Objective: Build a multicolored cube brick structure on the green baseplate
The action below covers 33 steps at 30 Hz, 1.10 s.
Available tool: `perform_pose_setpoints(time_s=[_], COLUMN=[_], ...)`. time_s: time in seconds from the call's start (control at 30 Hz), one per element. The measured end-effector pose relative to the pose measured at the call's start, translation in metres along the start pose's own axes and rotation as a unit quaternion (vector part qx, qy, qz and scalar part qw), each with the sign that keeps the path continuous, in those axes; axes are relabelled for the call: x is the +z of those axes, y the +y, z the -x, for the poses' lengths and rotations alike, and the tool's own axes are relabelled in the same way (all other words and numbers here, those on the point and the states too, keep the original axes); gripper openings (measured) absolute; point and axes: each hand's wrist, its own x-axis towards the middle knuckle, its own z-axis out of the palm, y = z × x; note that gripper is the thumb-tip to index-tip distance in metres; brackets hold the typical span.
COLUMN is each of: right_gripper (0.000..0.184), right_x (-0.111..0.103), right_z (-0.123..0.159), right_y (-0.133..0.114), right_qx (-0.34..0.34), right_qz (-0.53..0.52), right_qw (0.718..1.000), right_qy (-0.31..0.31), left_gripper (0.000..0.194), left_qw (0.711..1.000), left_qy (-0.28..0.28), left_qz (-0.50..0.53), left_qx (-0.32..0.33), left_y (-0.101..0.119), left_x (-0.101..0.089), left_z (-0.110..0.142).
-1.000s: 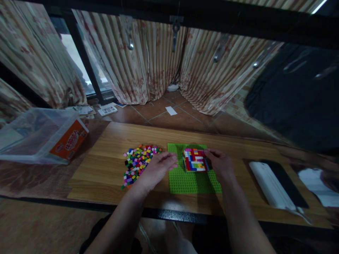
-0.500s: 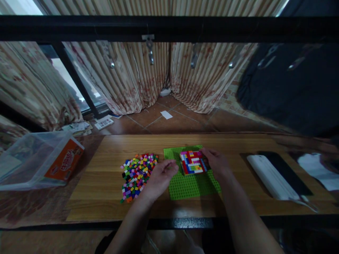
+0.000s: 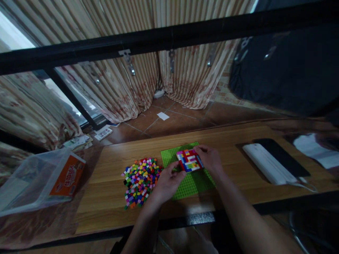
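A flat rectangular block of multicoloured toy bricks point(image 3: 189, 160) is over the upper part of a green studded baseplate point(image 3: 190, 185). My right hand point(image 3: 210, 160) grips the block at its right side, fingertips at the upper right corner. My left hand point(image 3: 169, 181) is at the block's lower left corner, with the thumb and fingers curled about that edge. Whether the block is pressed onto the baseplate or lifted a little cannot be made out. Left of my left hand lies a pile of small loose bricks point(image 3: 143, 180) in many colours.
A wooden tabletop point(image 3: 106, 197) carries everything. A clear plastic box point(image 3: 34, 180) with an orange label stands at the left. To the right lie a white power strip point(image 3: 267, 164) with a cord and a dark flat object point(image 3: 286, 158). A black bar point(image 3: 148, 40) crosses beyond the table.
My left hand has moved right and reached the block's lower left corner. My right hand remains on the block's right side. The whole view has tilted and shifted.
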Motion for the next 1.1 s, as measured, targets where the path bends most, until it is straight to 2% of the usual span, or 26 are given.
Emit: perform_pose_setpoints(time_s=[0.1, 0.3, 0.53, 0.73, 0.9, 1.03, 1.1], right_gripper=[0.032, 0.052, 0.062, 0.065, 0.068, 0.065, 0.063], right_x=[-0.002, -0.008, -0.012, -0.016, -0.017, -0.016, -0.015], right_z=[0.000, -0.004, -0.003, -0.002, -0.001, -0.002, -0.004], right_y=[-0.002, 0.002, -0.005, -0.009, -0.011, -0.008, -0.007], right_qx=[-0.013, 0.018, -0.016, -0.020, -0.043, -0.090, -0.102], right_qz=[0.024, 0.050, 0.147, 0.205, 0.286, 0.306, 0.296], right_qw=[1.000, 0.999, 0.989, 0.978, 0.957, 0.947, 0.950], right_qy=[-0.001, 0.004, -0.019, -0.033, -0.022, -0.020, -0.017], left_gripper=[0.046, 0.046, 0.064, 0.077, 0.095, 0.109, 0.112], left_qw=[1.000, 0.999, 0.997, 0.998, 0.997, 0.995, 0.996], left_qy=[-0.002, 0.017, 0.034, 0.036, 0.022, 0.028, 0.011], left_qz=[-0.015, -0.028, -0.052, -0.049, -0.057, -0.077, -0.078], left_qx=[-0.004, -0.003, -0.034, 0.021, 0.052, 0.062, 0.049], left_y=[0.001, -0.002, -0.007, -0.011, -0.016, -0.017, -0.016], left_x=[-0.001, 0.005, 0.023, 0.039, 0.056, 0.070, 0.075], left_z=[0.000, 0.003, 0.011, 0.016, 0.021, 0.028, 0.032])
